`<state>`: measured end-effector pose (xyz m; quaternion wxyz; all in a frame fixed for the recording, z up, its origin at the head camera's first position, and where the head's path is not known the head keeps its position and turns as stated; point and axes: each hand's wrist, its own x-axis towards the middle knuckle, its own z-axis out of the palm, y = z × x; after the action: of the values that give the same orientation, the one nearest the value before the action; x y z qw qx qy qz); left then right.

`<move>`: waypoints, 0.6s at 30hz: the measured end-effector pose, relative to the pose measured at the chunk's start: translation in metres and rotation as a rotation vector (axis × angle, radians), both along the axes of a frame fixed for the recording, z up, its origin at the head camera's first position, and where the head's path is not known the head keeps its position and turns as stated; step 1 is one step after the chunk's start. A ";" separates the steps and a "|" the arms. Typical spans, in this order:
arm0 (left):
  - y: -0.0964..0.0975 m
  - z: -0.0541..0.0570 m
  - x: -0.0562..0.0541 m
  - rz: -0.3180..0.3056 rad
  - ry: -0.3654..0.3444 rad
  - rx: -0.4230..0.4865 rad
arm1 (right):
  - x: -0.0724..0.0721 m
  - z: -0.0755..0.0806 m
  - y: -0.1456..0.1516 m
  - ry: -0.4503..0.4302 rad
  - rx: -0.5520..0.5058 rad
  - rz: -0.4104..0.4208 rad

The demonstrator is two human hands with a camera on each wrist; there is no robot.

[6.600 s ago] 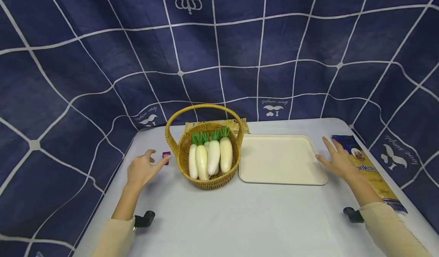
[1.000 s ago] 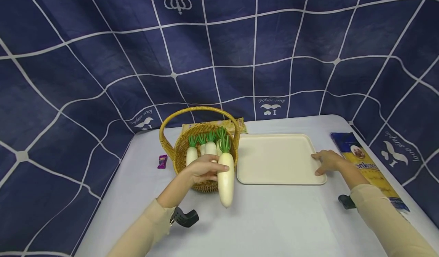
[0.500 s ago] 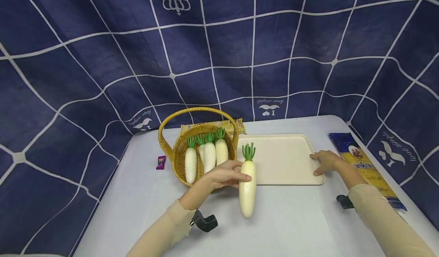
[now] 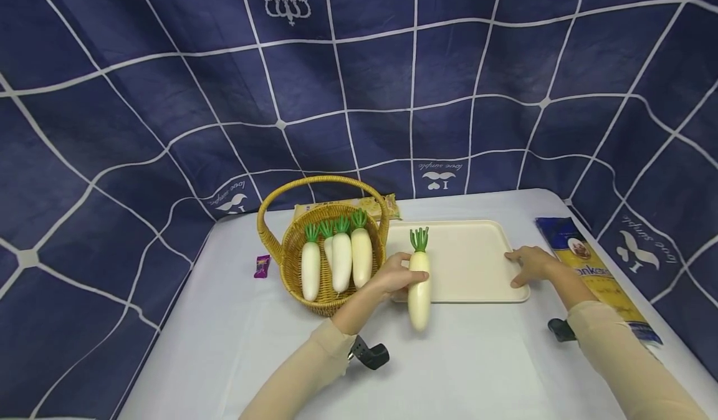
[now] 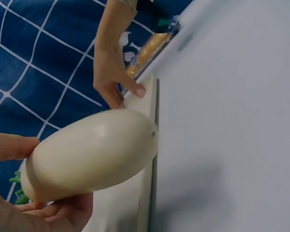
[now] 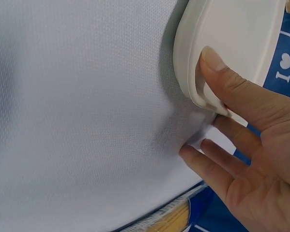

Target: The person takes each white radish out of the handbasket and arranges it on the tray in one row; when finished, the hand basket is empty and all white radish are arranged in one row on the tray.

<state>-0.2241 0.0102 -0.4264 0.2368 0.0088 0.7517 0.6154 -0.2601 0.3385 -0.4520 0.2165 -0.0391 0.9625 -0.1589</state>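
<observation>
Holding radish (image 4: 419, 301), basket (image 4: 322, 308) — head view only

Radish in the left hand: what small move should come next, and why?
Probably ease the radish forward over the tray: the left hand grips it, its tip shows past the near edge, and the right hand pinches the tray's right end.

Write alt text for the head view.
A person's left grip holds a green-topped white radish near a cream tray, whose right edge the right grip pinches. To the tray's left, a wicker basket holds four more radishes.
</observation>
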 end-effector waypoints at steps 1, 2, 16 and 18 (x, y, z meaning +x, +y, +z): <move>0.002 -0.002 -0.001 0.026 0.027 -0.017 | 0.000 0.000 0.000 -0.001 -0.002 -0.003; 0.004 -0.005 -0.002 0.052 0.047 -0.028 | 0.000 0.000 0.000 -0.001 -0.006 -0.004; 0.026 -0.037 -0.021 0.292 0.124 -0.201 | 0.001 0.000 0.002 0.012 -0.027 0.004; 0.029 -0.037 -0.024 0.308 0.106 -0.209 | 0.002 0.001 0.001 0.010 -0.029 0.005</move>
<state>-0.2476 0.0394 -0.4639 0.0996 -0.0989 0.8154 0.5616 -0.2585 0.3400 -0.4514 0.2116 -0.0452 0.9610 -0.1721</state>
